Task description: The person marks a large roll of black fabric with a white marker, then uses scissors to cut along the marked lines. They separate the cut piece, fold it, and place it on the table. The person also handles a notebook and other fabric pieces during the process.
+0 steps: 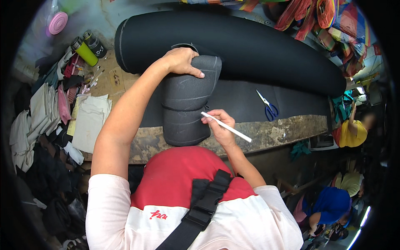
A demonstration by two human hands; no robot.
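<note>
My left hand [181, 61] grips the top end of a dark grey bundle [185, 93] of cloth-like sheet material, thumb in front and fingers partly hidden behind. Pale lines run across the bundle, and a thin black cord circles its middle with a small knot at the right. Between the fingers and thumb of my right hand [221, 127] is a slim white stick [233, 130], perhaps a marking pencil. Its upper end points toward the bundle's right side; whether it touches is unclear. Farther right lie blue-handled scissors [268, 106].
A huge roll of black material [233, 50] stretches along the back of the worn table [266, 132]. Green [84, 52] and dark bottles [95, 44] stand at far left, above folded pale cloths [91, 121]. A person in yellow [353, 133] and others are at right.
</note>
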